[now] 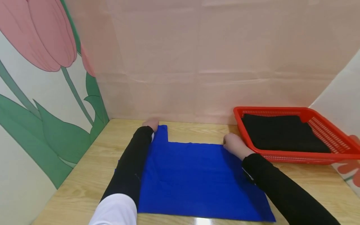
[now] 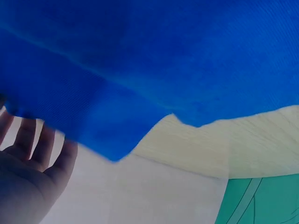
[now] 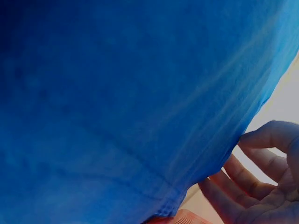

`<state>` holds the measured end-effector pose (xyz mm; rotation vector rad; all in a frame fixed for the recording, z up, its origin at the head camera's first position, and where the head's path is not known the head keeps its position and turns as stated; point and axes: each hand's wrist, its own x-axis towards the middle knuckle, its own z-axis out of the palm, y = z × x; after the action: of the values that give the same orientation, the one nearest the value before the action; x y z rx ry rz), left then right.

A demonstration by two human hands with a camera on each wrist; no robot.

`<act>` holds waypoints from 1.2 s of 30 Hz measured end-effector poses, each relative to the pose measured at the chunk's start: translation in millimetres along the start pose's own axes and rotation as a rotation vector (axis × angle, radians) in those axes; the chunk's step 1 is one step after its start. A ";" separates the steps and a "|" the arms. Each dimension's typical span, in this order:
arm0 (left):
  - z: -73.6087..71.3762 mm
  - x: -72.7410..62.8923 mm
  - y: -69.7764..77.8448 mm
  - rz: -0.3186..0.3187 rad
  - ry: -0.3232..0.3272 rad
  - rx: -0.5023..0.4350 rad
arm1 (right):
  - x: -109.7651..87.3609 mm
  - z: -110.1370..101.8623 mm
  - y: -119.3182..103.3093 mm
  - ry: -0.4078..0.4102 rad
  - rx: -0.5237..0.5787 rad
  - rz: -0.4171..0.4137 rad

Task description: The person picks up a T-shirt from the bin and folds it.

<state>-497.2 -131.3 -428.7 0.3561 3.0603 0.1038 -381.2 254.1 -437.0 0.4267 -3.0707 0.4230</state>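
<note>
A blue cloth lies spread on the table, with a narrow strip standing out at its far left corner. My left hand is at the end of that strip. In the left wrist view the fingers of this left hand meet the edge of the blue cloth. At the far right corner, my right hand pinches the cloth's edge. The right wrist view has the thumb and fingers of the right hand along the border of the raised blue cloth.
A red plastic basket stands at the right, close beside my right hand, with folded black cloth in it. The wooden table ends at a pinkish covered wall. A tulip-patterned panel borders the left side.
</note>
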 end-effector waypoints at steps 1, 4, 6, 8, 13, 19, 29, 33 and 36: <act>-0.2 -0.7 -1.5 -0.007 -0.001 0.013 | -0.1 0.2 0.2 -0.008 0.004 0.004; -2.0 -2.5 -4.5 -0.005 -0.014 0.062 | -0.5 1.5 1.4 -0.037 0.012 0.020; -6.7 -4.6 -4.3 -0.010 -0.008 0.070 | -1.4 1.3 2.5 -0.051 0.010 0.025; -11.8 -9.8 -5.2 -0.012 0.015 0.074 | -4.0 1.1 1.0 -0.055 0.012 0.037; -26.9 -22.6 -7.8 0.029 0.140 0.092 | -12.3 -2.2 -4.1 -0.027 0.010 0.038; -52.5 -40.1 -10.0 0.153 0.199 0.056 | -22.1 -6.6 -4.4 0.092 -0.073 -0.071; -89.1 -96.2 -12.3 0.349 0.222 0.011 | -40.1 -5.9 6.3 0.187 -0.106 -0.321; -95.8 -125.4 -14.8 0.404 0.245 0.029 | -51.0 -3.8 7.5 0.099 -0.046 -0.337; -95.8 -147.7 -16.3 0.449 0.249 0.028 | -58.6 -2.7 10.5 0.044 -0.027 -0.352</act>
<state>-363.8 -187.0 -327.0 1.1043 3.1574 0.1336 -327.6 280.1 -440.0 0.9208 -2.8687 0.3696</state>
